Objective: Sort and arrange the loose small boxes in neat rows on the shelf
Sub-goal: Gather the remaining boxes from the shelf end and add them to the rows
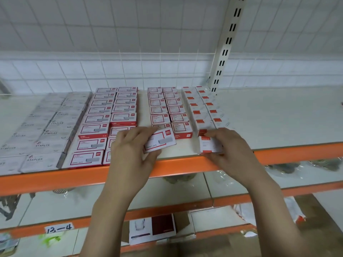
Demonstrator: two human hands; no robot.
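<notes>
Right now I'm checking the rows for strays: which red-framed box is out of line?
The red-framed box held in the left hand, at the shelf's front edge. It sits skewed; the other red-framed boxes lie square in rows.

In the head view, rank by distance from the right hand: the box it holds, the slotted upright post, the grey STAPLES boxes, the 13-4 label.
From the right hand:
1. Held box, in its fingers at the shelf's front edge.
2. Slotted upright post, behind it.
3 and 4. Grey STAPLES boxes, far left, and 13-4 label, lower left: too close to call.
</notes>
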